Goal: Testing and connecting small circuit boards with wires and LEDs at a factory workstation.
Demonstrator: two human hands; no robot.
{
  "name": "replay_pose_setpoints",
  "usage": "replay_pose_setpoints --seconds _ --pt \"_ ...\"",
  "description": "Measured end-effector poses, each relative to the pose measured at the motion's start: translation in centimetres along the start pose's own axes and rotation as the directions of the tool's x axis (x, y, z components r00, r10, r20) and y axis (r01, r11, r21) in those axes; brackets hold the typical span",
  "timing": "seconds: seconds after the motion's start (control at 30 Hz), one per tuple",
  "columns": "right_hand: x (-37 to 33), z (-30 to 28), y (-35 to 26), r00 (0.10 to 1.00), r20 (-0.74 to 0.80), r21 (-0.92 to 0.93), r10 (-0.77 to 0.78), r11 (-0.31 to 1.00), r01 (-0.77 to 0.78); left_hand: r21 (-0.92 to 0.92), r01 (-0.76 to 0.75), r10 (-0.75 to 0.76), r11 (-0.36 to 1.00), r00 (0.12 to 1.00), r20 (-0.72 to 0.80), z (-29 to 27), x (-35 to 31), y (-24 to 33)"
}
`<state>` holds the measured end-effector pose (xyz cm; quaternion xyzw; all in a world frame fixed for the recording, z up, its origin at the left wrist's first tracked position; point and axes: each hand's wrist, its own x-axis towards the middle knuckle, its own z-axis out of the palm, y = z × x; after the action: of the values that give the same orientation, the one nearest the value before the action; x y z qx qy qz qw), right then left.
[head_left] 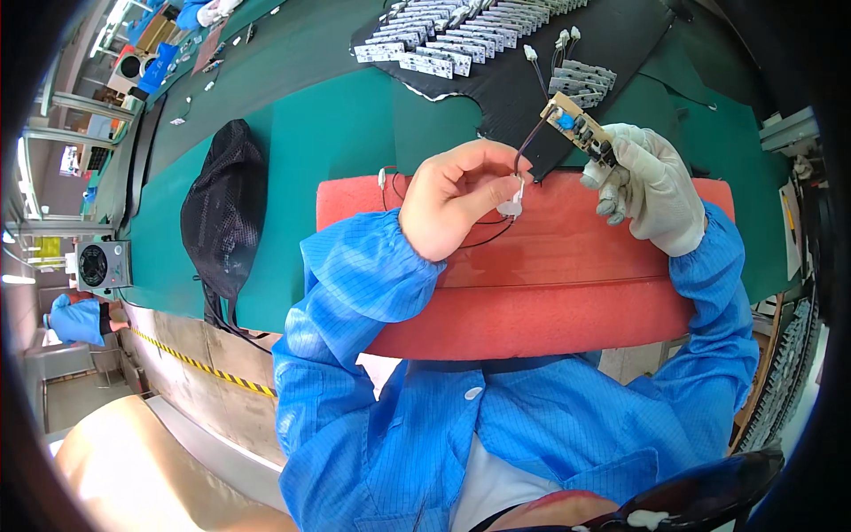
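My bare left hand (456, 195) pinches a small white connector (511, 207) between thumb and fingertips. Dark wires run up from these fingers to a narrow tan circuit board (576, 127), which carries a blue component and several black ones. That board is gripped at its lower end by my right hand (651, 186), in a whitish glove, and its other end tilts up and left. Both hands are raised over a red foam pad (532, 315). Another thin dark lead hangs below the left fingers; whether it joins the connector cannot be made out.
Several rows of circuit boards (452, 40) lie on a black sheet (625, 93) at the back, with a smaller stack (581, 84) nearer. A black mesh bag (226, 208) rests on the green mat (306, 133). Further left are a small fan-like device (105, 264) and a person in blue (75, 319).
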<state>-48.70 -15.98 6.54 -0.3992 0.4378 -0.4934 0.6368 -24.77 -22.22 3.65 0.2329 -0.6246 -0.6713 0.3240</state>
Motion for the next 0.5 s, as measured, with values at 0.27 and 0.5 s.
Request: replay_pose_setpoints --seconds 0.27,0.5 --pt "-0.7 -0.3 -0.3 0.959 0.006 -0.350 -0.285 0.898 0.269 -0.138 0.026 -0.013 0.990 0.995 0.095 -0.6 0.1 0.0" --pt "-1.7 0.2 -2.1 0.878 0.032 -0.814 -0.478 0.498 0.301 0.618 -0.313 0.253 0.721 0.950 0.185 -0.6 -0.8 1.4"
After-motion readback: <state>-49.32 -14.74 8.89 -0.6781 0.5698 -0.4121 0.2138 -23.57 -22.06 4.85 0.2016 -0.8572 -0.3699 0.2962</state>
